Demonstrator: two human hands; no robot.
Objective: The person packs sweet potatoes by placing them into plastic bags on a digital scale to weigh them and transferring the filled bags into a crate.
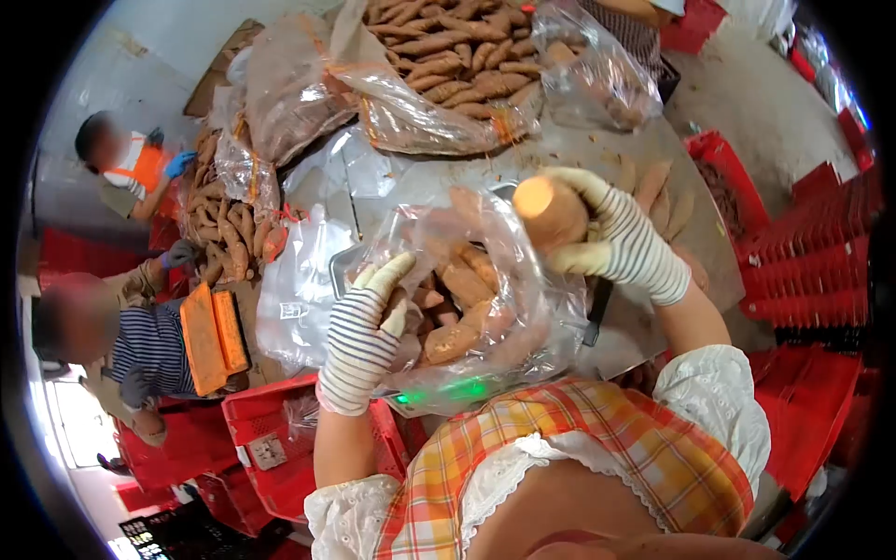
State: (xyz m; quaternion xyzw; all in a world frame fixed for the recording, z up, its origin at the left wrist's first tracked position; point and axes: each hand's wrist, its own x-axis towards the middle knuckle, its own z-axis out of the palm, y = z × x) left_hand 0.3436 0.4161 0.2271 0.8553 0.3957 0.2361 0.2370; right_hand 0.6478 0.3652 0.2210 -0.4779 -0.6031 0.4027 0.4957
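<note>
My right hand (611, 233), in a striped knit glove, grips a large sweet potato (553, 217) with a pale cut end. The sweet potato is above the right side of a clear plastic bag (509, 280). Several sweet potatoes (453, 343) lie inside this bag, partly veiled by the plastic. On the bag's left edge, my left hand (364, 331), in a matching glove, holds the plastic between thumb and fingers; its upper fingers stretch out over the opening. Green lit digits (443, 392) show through the plastic at the bag's near side.
A big heap of sweet potatoes (448, 56) in an opened sack covers the far table. Plastic bags (303, 289) lie to the left, loose sweet potatoes (658, 191) to the right. Red crates (798, 271) stand around. Two people (149, 341) (135, 173) are at the left.
</note>
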